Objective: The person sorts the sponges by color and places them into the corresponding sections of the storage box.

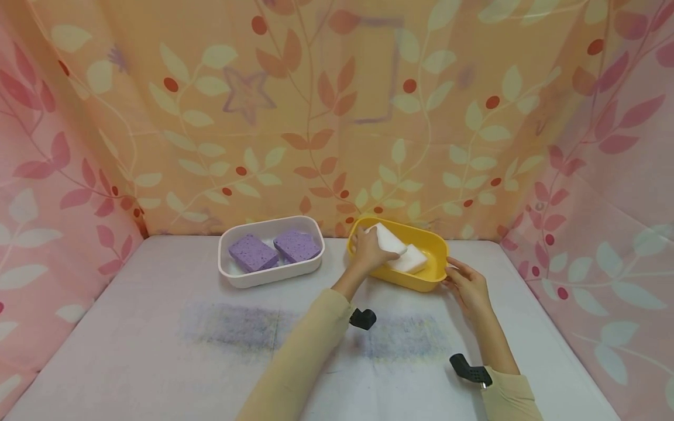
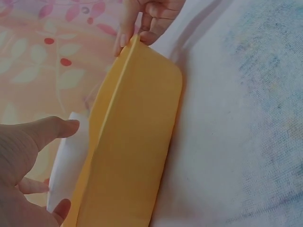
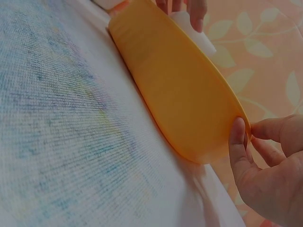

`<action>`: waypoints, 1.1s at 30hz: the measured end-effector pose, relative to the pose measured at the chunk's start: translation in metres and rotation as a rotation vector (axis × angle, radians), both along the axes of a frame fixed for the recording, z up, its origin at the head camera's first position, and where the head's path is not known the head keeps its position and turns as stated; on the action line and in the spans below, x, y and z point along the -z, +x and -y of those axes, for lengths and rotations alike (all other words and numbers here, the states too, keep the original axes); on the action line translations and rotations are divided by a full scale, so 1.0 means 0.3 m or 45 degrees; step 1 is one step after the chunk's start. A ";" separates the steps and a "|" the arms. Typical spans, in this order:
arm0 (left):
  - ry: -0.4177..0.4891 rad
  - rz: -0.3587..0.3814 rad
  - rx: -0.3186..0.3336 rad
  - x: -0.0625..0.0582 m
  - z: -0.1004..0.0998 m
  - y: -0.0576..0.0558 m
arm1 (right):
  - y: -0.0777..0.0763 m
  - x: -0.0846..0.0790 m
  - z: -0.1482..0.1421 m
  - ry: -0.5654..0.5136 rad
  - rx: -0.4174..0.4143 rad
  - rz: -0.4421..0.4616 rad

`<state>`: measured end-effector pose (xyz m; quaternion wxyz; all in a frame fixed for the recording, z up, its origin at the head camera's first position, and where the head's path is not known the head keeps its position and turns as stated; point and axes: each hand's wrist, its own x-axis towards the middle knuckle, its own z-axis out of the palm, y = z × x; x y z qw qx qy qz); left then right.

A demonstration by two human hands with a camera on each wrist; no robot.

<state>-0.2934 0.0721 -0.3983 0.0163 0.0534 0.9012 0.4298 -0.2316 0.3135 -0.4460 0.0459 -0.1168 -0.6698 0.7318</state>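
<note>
My left hand point(image 1: 367, 250) holds a white sponge block point(image 1: 391, 238) tilted at the left end of the yellow tub point(image 1: 408, 282). In the left wrist view, thumb and fingers spread around that white block point(image 2: 70, 158), which stands above the tub's rim. A second white sponge point(image 1: 412, 261) lies inside the tub, partly under the held one. At the tub's right end, my right hand point(image 1: 468, 287) pinches the rim between thumb and fingers, as the right wrist view shows that hand point(image 3: 270, 165) at the wall's edge.
Left of the yellow tub stands a white tub point(image 1: 274, 275) holding two purple sponges point(image 1: 253, 253). Bluish-purple smudges point(image 1: 237, 327) mark the white cloth-covered table in front. A patterned curtain point(image 1: 295, 117) hangs close behind both tubs and along the sides.
</note>
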 end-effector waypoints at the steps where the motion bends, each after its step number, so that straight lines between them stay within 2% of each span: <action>1: -0.013 0.000 -0.001 0.003 -0.004 0.000 | 0.002 0.001 0.000 0.007 -0.005 -0.010; 6: -0.026 -0.008 -0.004 0.011 -0.014 -0.004 | 0.003 0.004 0.000 -0.034 -0.016 -0.013; 15: 0.046 0.007 0.007 0.021 -0.007 0.001 | 0.000 -0.014 0.004 -0.024 -0.005 0.084; 21: 0.080 0.014 0.006 0.016 0.002 0.008 | 0.004 -0.013 -0.004 -0.046 0.007 0.076; 30: 0.147 -0.032 -0.006 0.031 0.026 0.012 | 0.002 -0.021 -0.001 -0.060 -0.032 0.062; 33: 0.155 -0.062 -0.014 0.042 0.038 0.010 | 0.001 -0.026 0.002 -0.053 -0.015 0.066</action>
